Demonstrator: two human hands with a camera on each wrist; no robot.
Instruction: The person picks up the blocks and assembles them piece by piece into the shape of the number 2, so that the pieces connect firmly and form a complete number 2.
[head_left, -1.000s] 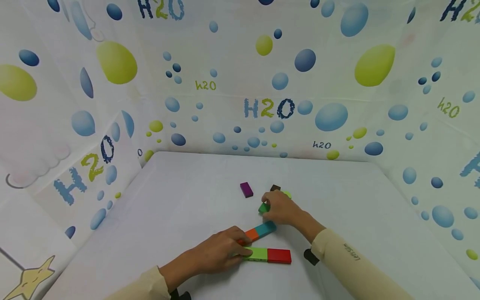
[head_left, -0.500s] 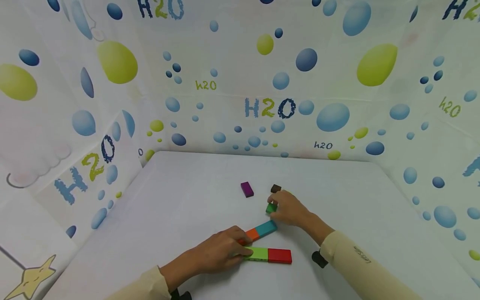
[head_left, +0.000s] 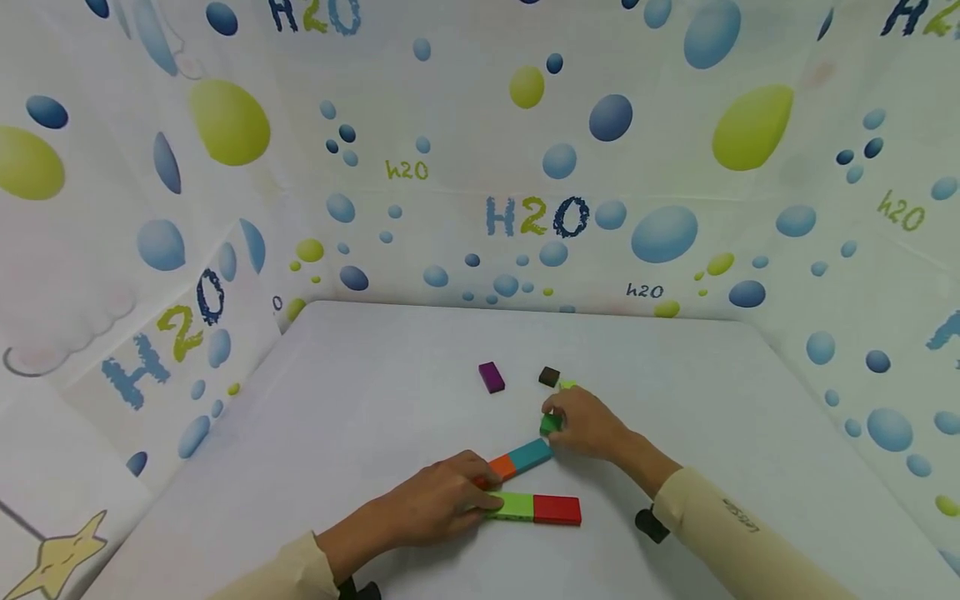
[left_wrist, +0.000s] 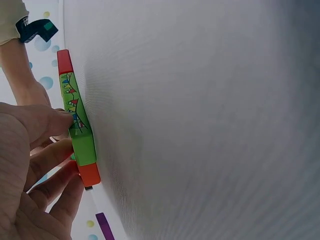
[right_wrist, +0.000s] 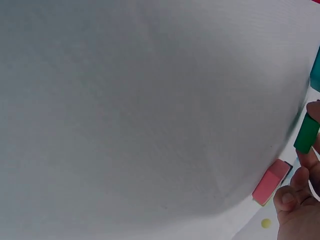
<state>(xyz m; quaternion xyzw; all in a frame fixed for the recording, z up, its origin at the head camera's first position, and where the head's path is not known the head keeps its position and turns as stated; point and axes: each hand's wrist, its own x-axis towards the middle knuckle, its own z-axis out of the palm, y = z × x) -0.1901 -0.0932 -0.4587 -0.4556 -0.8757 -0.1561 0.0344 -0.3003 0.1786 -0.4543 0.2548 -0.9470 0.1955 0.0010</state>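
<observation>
In the head view my left hand (head_left: 438, 504) rests at the left ends of two rows of wooden blocks, its thumb on a light green block (head_left: 516, 506) and fingertips on an orange block (head_left: 502, 468). A red block (head_left: 557, 510) touches the light green one; a teal block (head_left: 530, 454) touches the orange one, slanting away. The left wrist view shows printed flags on the light green block (left_wrist: 74, 100) between thumb and fingers. My right hand (head_left: 588, 423) pinches a small green block (right_wrist: 307, 133) just beyond the teal block's far end. Its lower edge is partly hidden by fingers.
Farther back on the white table (head_left: 375, 400) lie a purple block (head_left: 491, 377) and a dark brown block (head_left: 549, 377). A yellow-green piece (head_left: 567, 385) is mostly hidden behind my right hand. Near that hand, a pink block (right_wrist: 271, 182) shows in the right wrist view.
My right hand has shifted right and slightly toward me with the green block, which has turned in the fingers. The left hand and the rows of blocks stay in place.
</observation>
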